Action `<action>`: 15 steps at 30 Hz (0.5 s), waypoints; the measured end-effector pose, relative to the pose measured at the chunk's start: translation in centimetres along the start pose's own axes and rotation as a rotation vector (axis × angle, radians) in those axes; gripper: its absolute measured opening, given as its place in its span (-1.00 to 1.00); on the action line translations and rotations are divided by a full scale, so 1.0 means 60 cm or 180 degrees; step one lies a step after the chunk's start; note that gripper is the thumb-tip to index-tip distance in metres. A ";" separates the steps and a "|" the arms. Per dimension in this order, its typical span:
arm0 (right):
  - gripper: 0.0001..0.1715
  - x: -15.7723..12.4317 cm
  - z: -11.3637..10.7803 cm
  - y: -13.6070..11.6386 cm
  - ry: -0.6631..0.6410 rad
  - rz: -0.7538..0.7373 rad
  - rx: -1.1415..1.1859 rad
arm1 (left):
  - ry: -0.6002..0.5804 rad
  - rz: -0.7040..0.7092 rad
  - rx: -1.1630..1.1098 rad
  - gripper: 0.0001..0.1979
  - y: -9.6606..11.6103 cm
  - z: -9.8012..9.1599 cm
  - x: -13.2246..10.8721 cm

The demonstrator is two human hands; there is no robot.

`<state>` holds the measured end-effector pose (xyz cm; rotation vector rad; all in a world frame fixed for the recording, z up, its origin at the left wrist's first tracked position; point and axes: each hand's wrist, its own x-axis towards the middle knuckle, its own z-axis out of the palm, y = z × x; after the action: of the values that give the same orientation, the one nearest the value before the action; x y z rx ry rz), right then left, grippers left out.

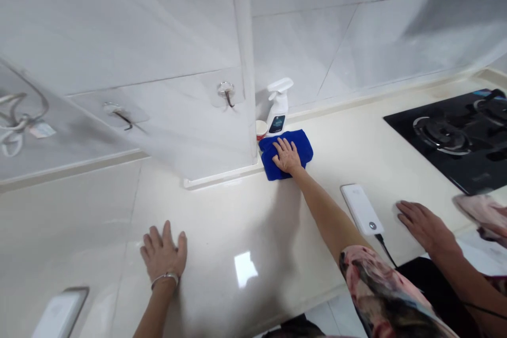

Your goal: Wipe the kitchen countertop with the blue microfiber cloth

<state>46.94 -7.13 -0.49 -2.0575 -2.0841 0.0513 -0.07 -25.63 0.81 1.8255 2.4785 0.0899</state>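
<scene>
Blue cloth (304, 147) lies on the counter (214, 237), directly under the right hand (287, 157) and just before the spray bottle (277, 109). This nearer hand is flat upon it, fingers extended, not closed around it; the left hand (164, 257), spread and empty, rests well apart leftward.
</scene>
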 end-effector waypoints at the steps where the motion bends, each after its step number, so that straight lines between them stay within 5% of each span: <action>1: -0.26 -0.003 0.001 -0.001 -0.0003 -0.0001 -0.0026 | 0.0019 0.0009 -0.0002 -0.26 0.000 0.000 0.000; 7: -0.24 -0.065 0.004 -0.015 0.0050 -0.0128 -0.0137 | 0.0113 0.0056 -0.0036 -0.25 0.000 0.004 0.000; 15: -0.22 -0.260 -0.017 -0.077 0.0122 -0.0163 -0.0073 | 0.0137 0.0106 -0.0290 -0.22 0.007 -0.007 -0.003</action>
<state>42.58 -22.85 -0.63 -2.0005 -2.1229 -0.0202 0.37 -25.68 1.29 1.8474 2.4289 0.2420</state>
